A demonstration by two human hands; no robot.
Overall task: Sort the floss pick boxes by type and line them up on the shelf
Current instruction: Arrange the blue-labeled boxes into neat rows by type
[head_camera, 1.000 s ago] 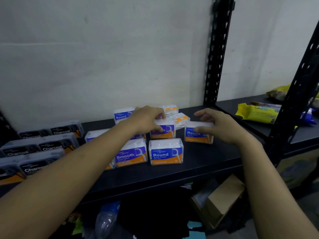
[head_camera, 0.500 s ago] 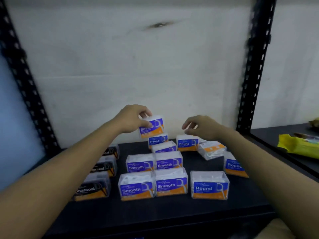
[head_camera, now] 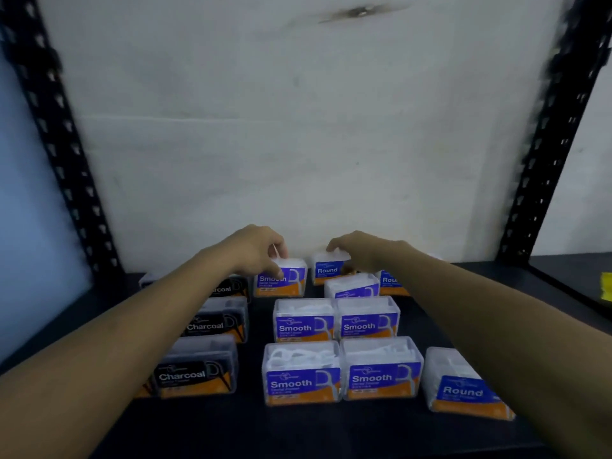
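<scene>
**While both hands work the back row, forearms hide half the labels**

Because the view is soft with blur, only the large words on the labels can be read. The left hand (head_camera: 258,251) grips the back Smooth box (head_camera: 284,283) from above, fingers curled over its lid and thumb on the front of the label. This box is at the rear of the shelf (head_camera: 298,432), near the wall (head_camera: 298,127). Whether its base touches the shelf cannot be told. Just to its right, the right hand (head_camera: 361,251) holds the back Round box (head_camera: 328,271), fingers curled over the lid, with its thumb out of sight.

Four more Smooth boxes (head_camera: 303,376) stand in front as two pairs, one pair behind the other, labels forward and side walls touching. Behind the right-hand ones a tilted box (head_camera: 352,288) shows only the top strip of its blue label, so its type is unreadable. The right forearm cuts the label of a second Round box (head_camera: 389,281) down to "Rou". It also covers the right end of the front Round box (head_camera: 463,389), which stands slightly angled just beside the front pair.

On the left, three Charcoal boxes (head_camera: 198,372) run front to back in a column. The left forearm crosses the rearmost, leaving only "coal", and hides the front one's left corner. A pale shape (head_camera: 149,279) behind that forearm is too blurred to name. Beyond the black upright (head_camera: 556,127), a yellow packet (head_camera: 606,286) is cut off by the right edge.
</scene>
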